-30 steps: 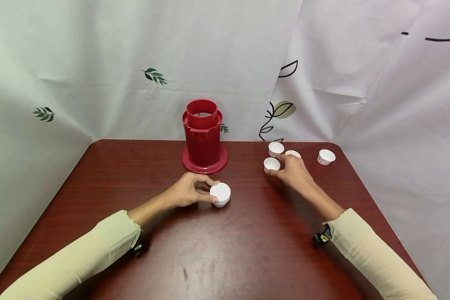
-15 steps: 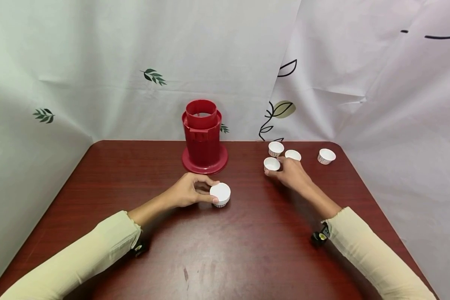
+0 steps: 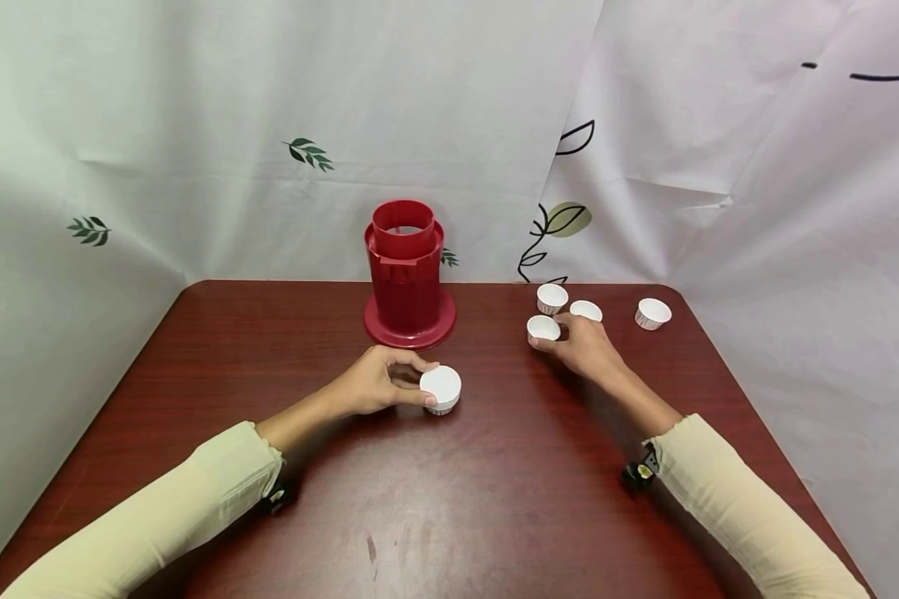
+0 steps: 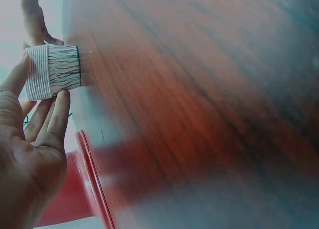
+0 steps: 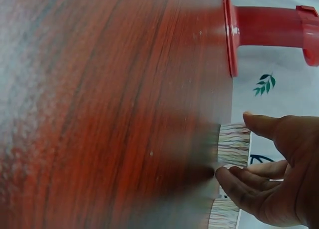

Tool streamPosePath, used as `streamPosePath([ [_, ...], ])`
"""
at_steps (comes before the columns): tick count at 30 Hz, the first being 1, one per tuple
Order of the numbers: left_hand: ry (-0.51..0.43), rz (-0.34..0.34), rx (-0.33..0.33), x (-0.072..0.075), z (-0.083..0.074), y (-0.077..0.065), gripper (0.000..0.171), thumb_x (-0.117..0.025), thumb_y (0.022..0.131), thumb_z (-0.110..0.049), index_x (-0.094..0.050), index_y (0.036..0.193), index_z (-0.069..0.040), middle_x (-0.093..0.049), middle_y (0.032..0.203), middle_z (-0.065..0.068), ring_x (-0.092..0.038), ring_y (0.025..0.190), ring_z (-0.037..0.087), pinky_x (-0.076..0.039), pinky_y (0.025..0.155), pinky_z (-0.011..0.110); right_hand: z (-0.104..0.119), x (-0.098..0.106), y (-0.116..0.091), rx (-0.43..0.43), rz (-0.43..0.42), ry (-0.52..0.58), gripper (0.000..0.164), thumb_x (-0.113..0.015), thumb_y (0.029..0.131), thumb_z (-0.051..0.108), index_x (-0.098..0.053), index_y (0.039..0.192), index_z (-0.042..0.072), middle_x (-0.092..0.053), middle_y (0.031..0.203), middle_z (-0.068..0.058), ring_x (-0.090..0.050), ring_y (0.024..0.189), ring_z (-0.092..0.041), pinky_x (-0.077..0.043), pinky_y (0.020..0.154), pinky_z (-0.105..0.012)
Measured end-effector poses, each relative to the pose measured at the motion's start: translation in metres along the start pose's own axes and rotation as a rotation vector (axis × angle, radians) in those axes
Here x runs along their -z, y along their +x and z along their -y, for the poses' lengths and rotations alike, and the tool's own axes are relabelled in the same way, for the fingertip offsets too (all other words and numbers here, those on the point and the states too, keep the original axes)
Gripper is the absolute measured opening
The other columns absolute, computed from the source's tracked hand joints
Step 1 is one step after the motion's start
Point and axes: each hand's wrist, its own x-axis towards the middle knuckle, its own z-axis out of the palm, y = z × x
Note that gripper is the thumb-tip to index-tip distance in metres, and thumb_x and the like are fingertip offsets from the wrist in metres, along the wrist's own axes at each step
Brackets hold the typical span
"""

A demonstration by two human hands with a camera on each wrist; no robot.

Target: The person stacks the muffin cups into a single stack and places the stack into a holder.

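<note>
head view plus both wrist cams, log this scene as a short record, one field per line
left hand: pinches a stack of nested cups, white rims and patterned sides
right hand: thumb and fingers on a white cup
cups near right hand: a rear cup and a side cup, the latter partly behind the hand
cup set apart: a lone cup near the table's far right corner
container: red cylinder, upright on a round base
surface: red-brown table
backdrop: pale cloth with leaf prints
</note>
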Motion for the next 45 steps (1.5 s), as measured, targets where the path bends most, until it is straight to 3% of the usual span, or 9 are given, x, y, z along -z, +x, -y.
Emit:
streamPosePath([
  [6, 0.003, 0.005, -0.006, 0.000, 0.000, 0.001, 0.043, -0.092, 0.084, 0.013, -0.078, 0.125, 0.013, -0.076, 0.139, 0.031, -0.081, 0.119, 0.043, -0.072, 0.097, 0.037, -0.021, -0.013, 0.011, -0.006, -0.017, -0.014, 0.074, -0.089, 0.092, 0.062, -0.075, 0.136, 0.004, -0.082, 0.123, -0.014, -0.073, 0.113, -0.036, -0.060, 0.094, -0.053],
  [15, -0.002, 0.002, -0.008, 0.001, 0.002, 0.000, 0.044, -0.092, 0.084, 0.012, -0.078, 0.125, 0.012, -0.076, 0.139, 0.031, -0.081, 0.119, 0.043, -0.072, 0.097, 0.037, 0.028, 0.012, -0.012, -0.039, 0.022, 0.089, 0.071, -0.088, 0.098, 0.042, -0.068, 0.151, 0.000, -0.079, 0.131, -0.025, -0.074, 0.123, -0.039, -0.059, 0.107, -0.056],
  [21, 0.008, 0.000, -0.011, 0.001, 0.000, -0.001, 0.043, -0.093, 0.084, 0.011, -0.078, 0.125, 0.011, -0.077, 0.139, 0.031, -0.082, 0.118, 0.042, -0.072, 0.096, 0.037, 0.022, 0.009, -0.008, -0.002, 0.023, 0.184, 0.069, -0.091, 0.096, 0.041, -0.070, 0.150, 0.003, -0.082, 0.128, -0.020, -0.080, 0.118, -0.030, -0.063, 0.100, -0.041],
  [30, 0.003, 0.001, -0.015, 0.000, -0.001, -0.001, 0.044, -0.092, 0.084, 0.012, -0.078, 0.125, 0.012, -0.076, 0.138, 0.032, -0.081, 0.119, 0.045, -0.072, 0.096, 0.036, 0.044, 0.013, -0.019, -0.025, 0.032, 0.171, 0.073, -0.090, 0.098, 0.032, -0.063, 0.156, -0.004, -0.080, 0.134, -0.026, -0.080, 0.122, -0.036, -0.063, 0.105, -0.047],
  [45, 0.016, 0.000, -0.018, 0.000, -0.001, -0.002, 0.045, -0.093, 0.084, 0.011, -0.078, 0.127, 0.011, -0.077, 0.139, 0.031, -0.081, 0.118, 0.043, -0.072, 0.097, 0.037, 0.059, 0.010, -0.028, 0.005, 0.024, 0.223, 0.059, -0.091, 0.097, 0.032, -0.072, 0.144, 0.003, -0.083, 0.127, -0.019, -0.082, 0.119, -0.033, -0.067, 0.106, -0.051],
])
